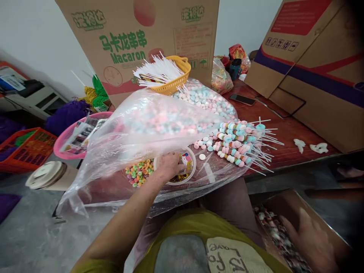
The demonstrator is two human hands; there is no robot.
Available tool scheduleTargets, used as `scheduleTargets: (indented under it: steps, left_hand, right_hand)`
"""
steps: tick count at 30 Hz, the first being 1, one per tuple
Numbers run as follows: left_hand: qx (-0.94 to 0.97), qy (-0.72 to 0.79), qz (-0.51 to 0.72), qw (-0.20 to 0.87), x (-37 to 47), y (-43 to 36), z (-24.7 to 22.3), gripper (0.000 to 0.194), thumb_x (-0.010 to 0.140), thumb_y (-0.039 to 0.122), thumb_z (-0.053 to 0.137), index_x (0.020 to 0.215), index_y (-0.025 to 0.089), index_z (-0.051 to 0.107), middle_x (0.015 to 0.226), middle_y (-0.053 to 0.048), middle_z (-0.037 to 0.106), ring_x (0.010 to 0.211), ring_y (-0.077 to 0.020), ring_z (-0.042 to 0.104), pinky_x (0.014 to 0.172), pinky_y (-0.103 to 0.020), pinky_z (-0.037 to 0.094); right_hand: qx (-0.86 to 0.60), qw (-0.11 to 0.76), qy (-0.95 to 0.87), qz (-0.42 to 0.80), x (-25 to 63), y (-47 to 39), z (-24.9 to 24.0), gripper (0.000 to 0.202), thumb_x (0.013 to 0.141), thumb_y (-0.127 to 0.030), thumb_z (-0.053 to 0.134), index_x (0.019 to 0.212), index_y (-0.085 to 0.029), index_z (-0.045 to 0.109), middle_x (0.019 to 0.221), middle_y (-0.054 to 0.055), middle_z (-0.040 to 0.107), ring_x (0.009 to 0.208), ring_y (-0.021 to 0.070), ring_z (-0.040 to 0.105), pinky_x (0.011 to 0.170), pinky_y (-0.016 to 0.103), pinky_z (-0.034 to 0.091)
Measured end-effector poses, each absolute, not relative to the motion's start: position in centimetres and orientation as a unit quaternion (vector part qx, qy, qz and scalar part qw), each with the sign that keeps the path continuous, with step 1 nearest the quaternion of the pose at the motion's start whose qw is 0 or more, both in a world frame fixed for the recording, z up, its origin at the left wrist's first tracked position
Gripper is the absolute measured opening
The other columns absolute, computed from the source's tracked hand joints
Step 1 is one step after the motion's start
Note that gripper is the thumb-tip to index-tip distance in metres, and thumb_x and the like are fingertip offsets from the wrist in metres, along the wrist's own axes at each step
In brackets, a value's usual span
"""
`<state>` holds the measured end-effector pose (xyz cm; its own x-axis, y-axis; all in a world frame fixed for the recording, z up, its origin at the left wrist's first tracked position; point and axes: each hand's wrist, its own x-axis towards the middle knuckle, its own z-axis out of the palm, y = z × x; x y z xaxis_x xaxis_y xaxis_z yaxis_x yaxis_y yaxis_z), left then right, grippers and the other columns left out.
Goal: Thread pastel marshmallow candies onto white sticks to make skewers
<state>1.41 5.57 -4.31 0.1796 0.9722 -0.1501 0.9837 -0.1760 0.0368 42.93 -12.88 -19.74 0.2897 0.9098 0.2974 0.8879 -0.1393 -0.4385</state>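
Left hand (167, 167) curled over white bowl (174, 167) of small sweets, seemingly pinching some. Right hand (309, 239) flat, fingers spread, in blurred floor box (321, 223). Risk: forearm catches plastic bag (148, 125), tipping loose candy rings (139, 172) and finished skewers (241, 142) off table edge.

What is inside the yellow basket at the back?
The yellow basket holds a bunch of thin white sticks poking out over its rim. Whatever lies beneath them is hidden by the basket wall.
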Motion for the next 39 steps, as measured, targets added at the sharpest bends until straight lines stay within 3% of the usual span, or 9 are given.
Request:
scheduleTargets:
  steps: [6, 10, 13, 15, 19, 23, 29, 33, 39]
  left_hand:
    - [0.78, 0.623, -0.022, 0.048, 1.4, 5.6, -5.3, 0.028, 0.087, 0.034, 0.042, 0.097, 0.023, 0.066, 0.089, -0.006, 0.071, 0.084, -0.0212, 0.064, 0.072, -0.029, 0.045]
    - [0.799, 0.601, 0.006, 0.01, 0.5, 3.7, -3.7, 0.032, 0.086, 0.018, 0.042, 0.112, 0.021, 0.059, 0.104, -0.009, 0.068, 0.096, -0.0238, 0.061, 0.084, -0.036, 0.043]
    - [0.844, 0.526, 0.09, -0.053, 1.1, 1.0, -1.7, 0.036, 0.082, 0.012, 0.045, 0.115, 0.019, 0.056, 0.113, -0.011, 0.063, 0.104, -0.027, 0.057, 0.096, -0.047, 0.034]
    - [0.887, 0.441, 0.135, -0.034, 1.9, -1.0, -0.5, 0.025, 0.081, 0.012, 0.045, 0.099, 0.018, 0.061, 0.101, -0.009, 0.068, 0.097, -0.0255, 0.059, 0.1, -0.051, 0.03]
    - [0.859, 0.441, 0.224, 0.132, 3.8, -3.2, 0.0, 0.017, 0.084, 0.015, 0.043, 0.089, 0.018, 0.059, 0.082, -0.005, 0.067, 0.078, -0.0178, 0.06, 0.083, -0.035, 0.045]
    - [0.758, 0.512, 0.286, 0.285, 5.6, -2.9, -2.0, 0.011, 0.08, 0.027, 0.055, 0.077, 0.017, 0.058, 0.066, 0.0, 0.062, 0.06, -0.0126, 0.055, 0.055, -0.022, 0.042]
    - [0.752, 0.438, 0.253, 0.423, 6.9, -1.6, -3.9, 0.028, 0.084, 0.034, 0.05, 0.065, 0.016, 0.057, 0.057, 0.001, 0.058, 0.054, -0.0097, 0.051, 0.053, -0.019, 0.038]
    - [0.735, 0.438, 0.254, 0.451, 7.1, -1.6, -4.5, 0.024, 0.085, 0.033, 0.048, 0.074, 0.016, 0.062, 0.059, 0.001, 0.06, 0.056, -0.0108, 0.053, 0.054, -0.019, 0.04]
    - [0.77, 0.487, 0.311, 0.271, 6.4, -2.1, -5.5, 0.022, 0.085, 0.028, 0.049, 0.072, 0.016, 0.062, 0.062, 0.0, 0.062, 0.058, -0.0117, 0.056, 0.057, -0.021, 0.042]
  right_hand:
    - [-0.589, 0.329, -0.735, -0.056, 31.2, -5.4, -12.1, 0.033, 0.087, -0.031, 0.044, 0.117, -0.017, 0.05, 0.109, 0.014, 0.059, 0.103, 0.0266, 0.055, 0.087, 0.044, 0.045]
    - [-0.474, 0.401, -0.784, -0.012, 24.8, -3.2, -7.8, 0.037, 0.086, -0.018, 0.048, 0.123, -0.018, 0.045, 0.114, 0.014, 0.055, 0.108, 0.0244, 0.051, 0.09, 0.042, 0.044]
    - [-0.412, 0.42, -0.808, 0.005, 22.0, -2.2, -5.0, 0.046, 0.085, -0.023, 0.051, 0.129, -0.012, 0.04, 0.122, 0.019, 0.049, 0.117, 0.0287, 0.043, 0.095, 0.047, 0.038]
    - [-0.357, 0.413, -0.837, 0.032, 20.9, -1.9, -3.6, 0.036, 0.085, -0.025, 0.051, 0.119, -0.012, 0.047, 0.111, 0.016, 0.056, 0.108, 0.0281, 0.047, 0.091, 0.047, 0.038]
    - [-0.353, 0.454, -0.806, 0.14, 20.4, -2.4, -2.9, 0.013, 0.087, -0.015, 0.043, 0.083, -0.017, 0.055, 0.072, 0.004, 0.056, 0.074, 0.0174, 0.051, 0.071, 0.034, 0.042]
    - [-0.459, 0.47, -0.701, 0.277, 21.8, -3.3, -4.2, 0.014, 0.089, -0.023, 0.046, 0.077, -0.019, 0.054, 0.07, 0.001, 0.054, 0.067, 0.0135, 0.049, 0.063, 0.026, 0.041]
    - [-0.437, 0.41, -0.681, 0.421, 24.4, -2.8, -5.0, 0.011, 0.085, -0.029, 0.052, 0.086, -0.019, 0.055, 0.081, 0.001, 0.055, 0.075, 0.0134, 0.05, 0.069, 0.025, 0.042]
    - [-0.482, 0.421, -0.69, 0.338, 24.3, -3.0, -6.0, 0.025, 0.087, -0.031, 0.049, 0.066, -0.018, 0.048, 0.063, -0.002, 0.044, 0.061, 0.0107, 0.041, 0.056, 0.023, 0.034]
    - [-0.547, 0.345, -0.755, 0.107, 25.3, 0.1, -5.1, 0.042, 0.091, -0.035, 0.038, 0.052, -0.019, 0.042, 0.054, 0.001, 0.044, 0.055, 0.0129, 0.042, 0.055, 0.026, 0.033]
